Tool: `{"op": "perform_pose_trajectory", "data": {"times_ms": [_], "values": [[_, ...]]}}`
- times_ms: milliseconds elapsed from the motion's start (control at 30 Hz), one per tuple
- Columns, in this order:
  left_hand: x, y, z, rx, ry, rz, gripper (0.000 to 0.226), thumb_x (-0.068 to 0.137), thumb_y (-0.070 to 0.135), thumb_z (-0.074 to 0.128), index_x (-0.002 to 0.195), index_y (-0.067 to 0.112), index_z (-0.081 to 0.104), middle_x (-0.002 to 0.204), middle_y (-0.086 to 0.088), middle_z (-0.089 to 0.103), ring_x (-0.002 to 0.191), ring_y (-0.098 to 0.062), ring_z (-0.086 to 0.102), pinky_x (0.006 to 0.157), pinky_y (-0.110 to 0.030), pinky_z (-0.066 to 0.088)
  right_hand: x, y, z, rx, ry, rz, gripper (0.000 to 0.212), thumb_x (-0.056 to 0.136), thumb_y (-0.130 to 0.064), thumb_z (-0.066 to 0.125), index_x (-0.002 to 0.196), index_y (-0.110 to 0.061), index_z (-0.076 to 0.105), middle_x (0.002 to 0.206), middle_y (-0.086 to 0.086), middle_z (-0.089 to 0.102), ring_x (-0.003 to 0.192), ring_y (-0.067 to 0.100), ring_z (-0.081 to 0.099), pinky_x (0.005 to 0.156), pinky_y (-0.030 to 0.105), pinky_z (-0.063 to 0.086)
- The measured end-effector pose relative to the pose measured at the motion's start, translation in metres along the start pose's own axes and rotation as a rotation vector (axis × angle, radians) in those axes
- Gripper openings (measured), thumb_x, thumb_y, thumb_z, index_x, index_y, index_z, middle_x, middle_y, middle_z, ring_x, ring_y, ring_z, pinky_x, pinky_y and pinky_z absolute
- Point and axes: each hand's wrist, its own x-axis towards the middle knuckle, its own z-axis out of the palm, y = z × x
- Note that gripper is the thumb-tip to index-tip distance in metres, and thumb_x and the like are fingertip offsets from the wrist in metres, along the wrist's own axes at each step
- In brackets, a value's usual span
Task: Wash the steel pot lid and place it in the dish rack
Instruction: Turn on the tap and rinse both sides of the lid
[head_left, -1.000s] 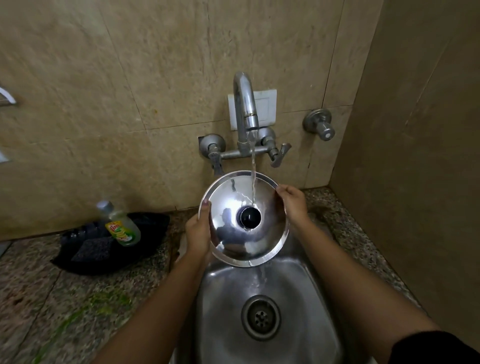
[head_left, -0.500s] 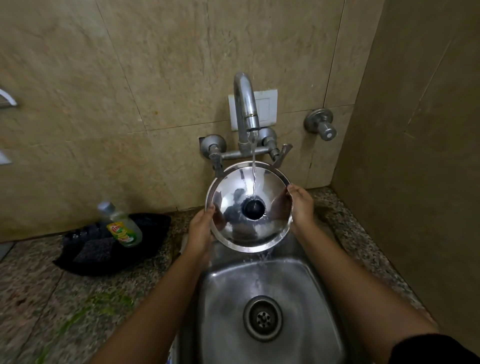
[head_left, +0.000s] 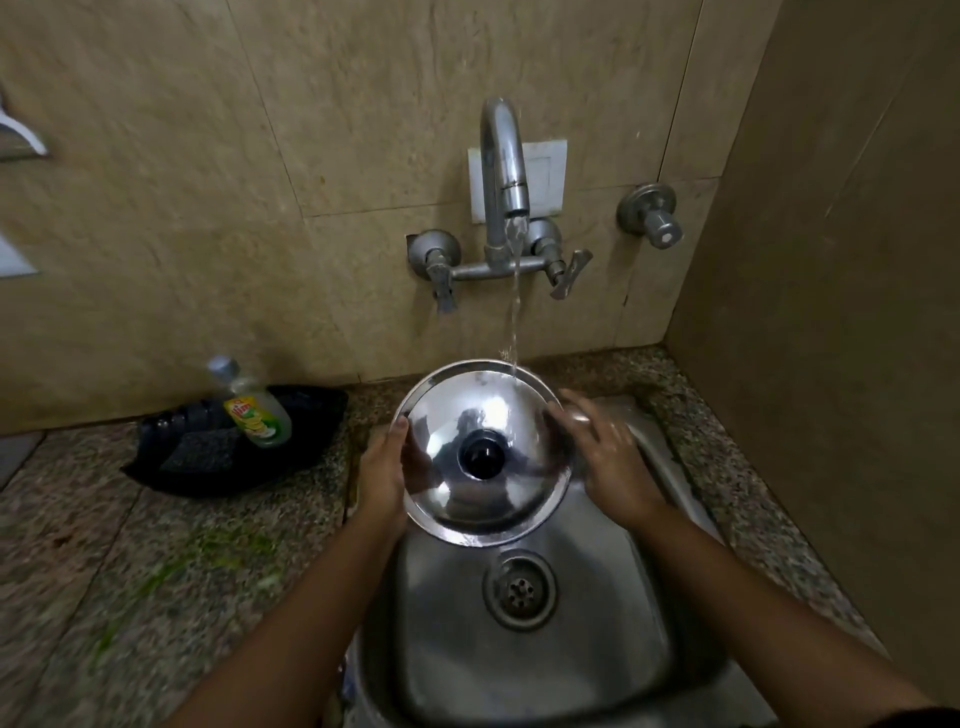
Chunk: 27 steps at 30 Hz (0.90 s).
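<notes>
The round steel pot lid (head_left: 467, 504) with a black knob (head_left: 482, 451) is tilted toward me over the steel sink (head_left: 524, 670). Water from the curved tap (head_left: 503, 171) runs onto its upper right part. My left hand (head_left: 382, 473) grips the lid's left rim, thumb on the top face. My right hand (head_left: 615, 467) is blurred at the right rim, fingers spread, touching the edge without a clear grip.
A green dish-soap bottle (head_left: 257, 410) lies in a black tray (head_left: 317, 415) on the granite counter (head_left: 130, 571) to the left. The drain (head_left: 521, 590) sits below the lid. A side wall (head_left: 831, 338) closes the right; a valve (head_left: 652, 218) juts from the tiles.
The lid has come down from just under the spout to lower over the sink. My right hand has loosened from the rim and its fingers have spread.
</notes>
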Motion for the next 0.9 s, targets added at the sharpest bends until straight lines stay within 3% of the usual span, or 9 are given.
{"op": "perform_pose_trajectory", "data": {"times_ms": [133,233,333,400,467,500,600,733,900], "values": [[-0.005,0.007,-0.001,-0.049,0.001,-0.124,0.022,0.091,0.03,0.058,0.087,0.009,0.062,0.091,-0.012,0.065,0.091,-0.026,0.06,0.089,-0.04,0.049,-0.003,-0.005,-0.001,-0.169,-0.01,-0.279,0.085,0.075,-0.016,0.074,0.146,-0.032,0.031,0.156,-0.003,0.026,0.143,0.026,0.023,0.111,0.045,0.022],[-0.006,0.011,0.0,-0.054,-0.102,-0.32,0.03,0.095,0.029,0.052,0.109,0.006,0.063,0.106,-0.014,0.066,0.095,-0.026,0.062,0.093,-0.039,0.048,0.019,-0.015,-0.02,-0.103,0.034,-0.343,0.06,0.08,-0.025,0.07,0.136,-0.03,0.048,0.145,-0.005,0.047,0.137,0.018,0.034,0.11,0.035,0.017],[-0.012,0.01,-0.001,0.073,-0.235,-0.396,0.02,0.085,0.018,0.06,0.098,0.007,0.069,0.09,-0.015,0.071,0.067,-0.018,0.069,0.066,-0.029,0.055,0.046,-0.025,-0.048,0.08,0.016,-0.351,0.028,0.087,-0.028,0.056,0.113,-0.027,0.066,0.12,-0.005,0.066,0.116,0.015,0.054,0.102,0.035,0.031],[-0.017,0.008,-0.003,0.139,-0.279,-0.419,0.017,0.085,0.022,0.06,0.098,0.014,0.068,0.082,-0.009,0.074,0.057,-0.014,0.066,0.056,-0.026,0.05,0.061,-0.033,-0.061,0.135,-0.065,-0.272,0.014,0.087,-0.026,0.06,0.1,-0.027,0.066,0.103,-0.011,0.066,0.101,0.011,0.058,0.095,0.041,0.041],[-0.019,0.008,-0.006,0.068,-0.347,-0.461,0.041,0.073,0.04,0.065,0.105,0.015,0.068,0.095,-0.008,0.074,0.071,-0.017,0.069,0.06,-0.028,0.051,0.073,-0.039,-0.065,0.329,-0.169,-0.132,0.007,0.087,-0.025,0.064,0.093,-0.023,0.063,0.094,-0.012,0.063,0.092,0.01,0.059,0.086,0.041,0.048],[-0.018,0.007,-0.007,0.013,-0.382,-0.465,0.053,0.069,0.049,0.062,0.109,0.014,0.068,0.103,-0.009,0.073,0.083,-0.021,0.069,0.068,-0.031,0.053,0.079,-0.042,-0.065,0.489,-0.201,-0.043,0.009,0.086,-0.025,0.066,0.094,-0.021,0.063,0.093,-0.008,0.065,0.091,0.011,0.061,0.083,0.038,0.05],[-0.015,0.007,-0.011,-0.146,-0.417,-0.464,0.069,0.088,0.061,0.037,0.132,0.012,0.055,0.134,-0.014,0.059,0.122,-0.032,0.054,0.097,-0.045,0.045,0.096,-0.044,-0.057,0.865,-0.171,0.175,0.022,0.08,-0.006,0.072,0.1,-0.003,0.064,0.09,0.004,0.068,0.083,0.009,0.063,0.08,0.033,0.05],[-0.015,0.017,-0.01,-0.205,-0.432,-0.277,0.059,0.096,0.051,0.032,0.134,0.011,0.053,0.132,-0.015,0.06,0.122,-0.03,0.056,0.097,-0.044,0.047,0.1,-0.042,-0.053,0.981,-0.164,0.355,0.026,0.079,0.002,0.071,0.103,0.003,0.062,0.081,0.003,0.066,0.067,0.003,0.064,0.065,0.019,0.053],[-0.017,0.021,-0.001,-0.084,-0.405,-0.176,0.043,0.096,0.036,0.044,0.122,0.008,0.063,0.124,-0.015,0.065,0.117,-0.03,0.06,0.097,-0.042,0.05,0.082,-0.032,-0.047,1.127,-0.084,0.529,0.021,0.077,0.001,0.072,0.097,-0.006,0.067,0.081,0.008,0.069,0.07,0.019,0.066,0.065,0.028,0.054]]}}
